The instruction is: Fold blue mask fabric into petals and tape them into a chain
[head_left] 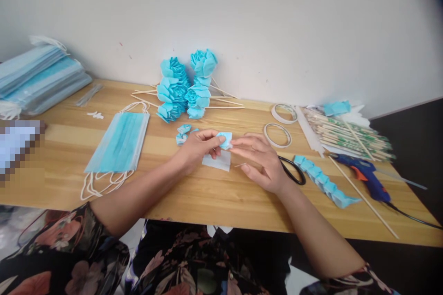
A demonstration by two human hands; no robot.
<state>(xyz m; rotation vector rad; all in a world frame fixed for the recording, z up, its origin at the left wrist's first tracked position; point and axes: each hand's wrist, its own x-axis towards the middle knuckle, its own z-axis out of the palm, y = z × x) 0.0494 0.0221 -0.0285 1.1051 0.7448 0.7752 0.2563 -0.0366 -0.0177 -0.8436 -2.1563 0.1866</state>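
Observation:
My left hand [199,146] pinches a small folded blue piece of mask fabric [225,139] above the middle of the wooden table [207,193]. My right hand [261,159] meets it from the right, fingertips closed on the same piece, and a thin wooden stick [240,165] shows under its fingers. Beneath the hands lies a pale flat fabric scrap [218,161]. Just left of them sit small folded blue bits [182,132].
Blue fabric flowers on sticks [185,87] lean at the wall. Face masks [119,143] lie left, a mask stack [38,78] far left. Right: tape rolls [278,134], black scissors [294,171], a pleated blue strip [323,180], bagged sticks [346,133], a blue glue gun [367,177].

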